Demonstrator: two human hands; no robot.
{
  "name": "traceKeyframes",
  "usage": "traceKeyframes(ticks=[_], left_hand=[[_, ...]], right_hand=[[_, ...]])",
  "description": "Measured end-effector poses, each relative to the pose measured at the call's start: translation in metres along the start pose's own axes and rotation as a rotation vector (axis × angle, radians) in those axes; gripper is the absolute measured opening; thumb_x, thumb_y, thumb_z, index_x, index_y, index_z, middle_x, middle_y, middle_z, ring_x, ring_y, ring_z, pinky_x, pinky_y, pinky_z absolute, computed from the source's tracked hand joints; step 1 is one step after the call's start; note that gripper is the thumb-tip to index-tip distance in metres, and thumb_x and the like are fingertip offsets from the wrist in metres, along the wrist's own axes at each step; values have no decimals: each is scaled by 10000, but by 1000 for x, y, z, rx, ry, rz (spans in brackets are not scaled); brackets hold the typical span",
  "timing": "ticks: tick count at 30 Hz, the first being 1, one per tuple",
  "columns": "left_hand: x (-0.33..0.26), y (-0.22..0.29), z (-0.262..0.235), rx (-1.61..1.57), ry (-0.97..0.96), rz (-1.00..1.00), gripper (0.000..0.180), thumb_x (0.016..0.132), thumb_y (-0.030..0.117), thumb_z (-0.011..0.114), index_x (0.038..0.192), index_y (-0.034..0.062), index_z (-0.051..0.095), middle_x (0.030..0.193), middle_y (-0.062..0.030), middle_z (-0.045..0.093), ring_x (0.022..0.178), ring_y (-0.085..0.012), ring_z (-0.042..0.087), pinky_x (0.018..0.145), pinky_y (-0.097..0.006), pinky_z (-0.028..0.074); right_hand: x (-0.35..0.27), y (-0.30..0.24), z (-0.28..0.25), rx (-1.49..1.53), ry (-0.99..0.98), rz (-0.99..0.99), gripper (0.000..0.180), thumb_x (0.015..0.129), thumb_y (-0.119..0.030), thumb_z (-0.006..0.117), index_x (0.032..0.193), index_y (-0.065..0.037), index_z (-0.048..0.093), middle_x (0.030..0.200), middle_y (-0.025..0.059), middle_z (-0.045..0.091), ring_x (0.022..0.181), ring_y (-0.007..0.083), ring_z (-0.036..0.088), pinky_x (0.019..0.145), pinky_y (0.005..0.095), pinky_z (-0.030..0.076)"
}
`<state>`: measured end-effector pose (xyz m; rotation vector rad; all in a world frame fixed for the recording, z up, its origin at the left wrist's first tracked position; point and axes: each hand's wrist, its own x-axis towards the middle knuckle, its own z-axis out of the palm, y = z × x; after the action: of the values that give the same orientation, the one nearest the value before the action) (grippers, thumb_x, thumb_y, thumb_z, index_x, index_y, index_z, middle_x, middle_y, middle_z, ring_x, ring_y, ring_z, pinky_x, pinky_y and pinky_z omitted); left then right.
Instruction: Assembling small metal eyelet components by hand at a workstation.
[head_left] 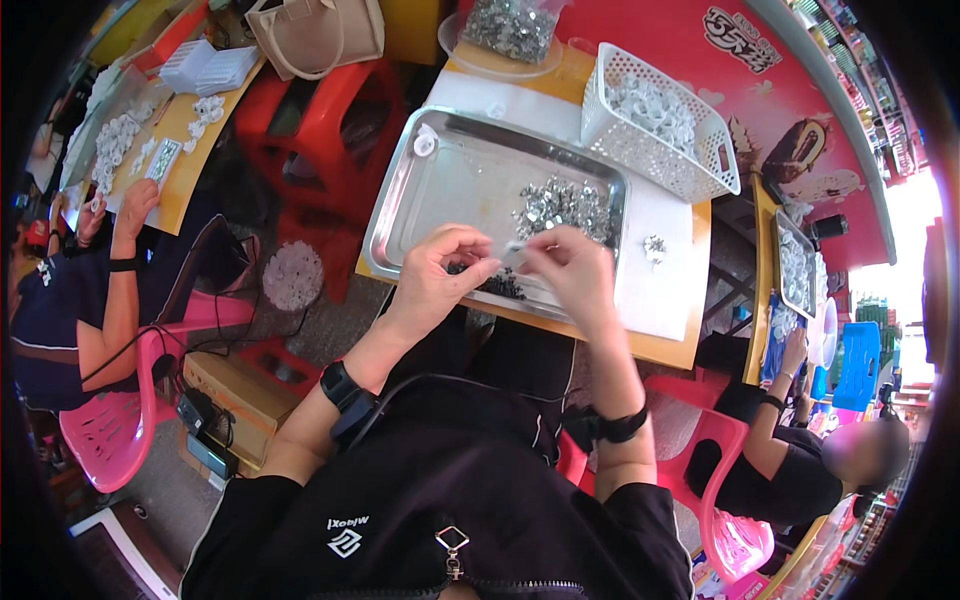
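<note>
My left hand [432, 272] and my right hand [572, 268] meet over the near edge of a shallow metal tray [450, 190]. Fingertips of both hands are closed on a small pale piece [512, 250]; its exact kind is too small to tell. In the tray, a heap of small shiny metal parts [570, 205] lies beyond my right hand. Small black parts [500, 284] are gathered at the near side, partly hidden under my hands. A white, ring-like plastic piece [425, 141] rests in the far left corner.
A white perforated basket [716, 172] of clear plastic pieces stands at the tray's far right. Behind the tray sits a bag of metal parts [510, 28]. A few small parts [654, 248] lie right of the tray. Co-workers sit at tables on both sides; red stools [310, 130] stand left.
</note>
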<state>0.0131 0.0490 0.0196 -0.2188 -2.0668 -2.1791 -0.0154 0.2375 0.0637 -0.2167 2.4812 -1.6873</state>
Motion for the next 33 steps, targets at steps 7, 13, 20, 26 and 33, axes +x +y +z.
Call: traceKeyframes(ticks=[7, 13, 20, 26, 33], left_hand=[[7, -6, -29, -113, 195, -134, 199, 943, 138, 598, 1048, -30, 624, 916, -52, 648, 820, -116, 643, 748, -234, 514], [5, -20, -40, -340, 300, -190, 196, 965, 155, 558, 1016, -22, 625, 908, -77, 646, 827, -141, 643, 755, -271, 522], [5, -22, -45, -454, 282, -182, 187, 974, 146, 536, 990, -24, 610, 919, -83, 634, 838, -156, 637, 769, -296, 524], [4, -18, -49, -576, 303, -196, 165, 967, 133, 546, 1006, -15, 607, 943, -78, 633, 849, -161, 635, 782, -305, 522], [8, 1, -35, -556, 243, -127, 192, 937, 80, 580, 1109, -5, 599, 1111, -102, 625, 997, -162, 610, 863, -309, 503]], right_hand=[[102, -3, -127, -50, 518, -232, 401, 871, -135, 663, 1216, 42, 561, 1050, 160, 656, 873, 182, 664, 800, 277, 511], [119, -33, -4, -426, 36, -285, 351, 842, -117, 658, 1189, -82, 621, 1047, 165, 658, 859, 246, 658, 784, 343, 502], [163, 7, 105, -593, -44, -552, 266, 829, -91, 626, 1094, -101, 650, 1026, 131, 573, 944, 326, 606, 793, 413, 495], [150, 12, 96, -416, -34, -589, 198, 808, -70, 665, 1006, -83, 669, 970, 111, 611, 833, 292, 622, 723, 364, 511], [60, 2, 64, 206, 19, -76, 159, 836, -48, 698, 991, -17, 681, 836, 50, 685, 773, 88, 621, 703, 238, 494]])
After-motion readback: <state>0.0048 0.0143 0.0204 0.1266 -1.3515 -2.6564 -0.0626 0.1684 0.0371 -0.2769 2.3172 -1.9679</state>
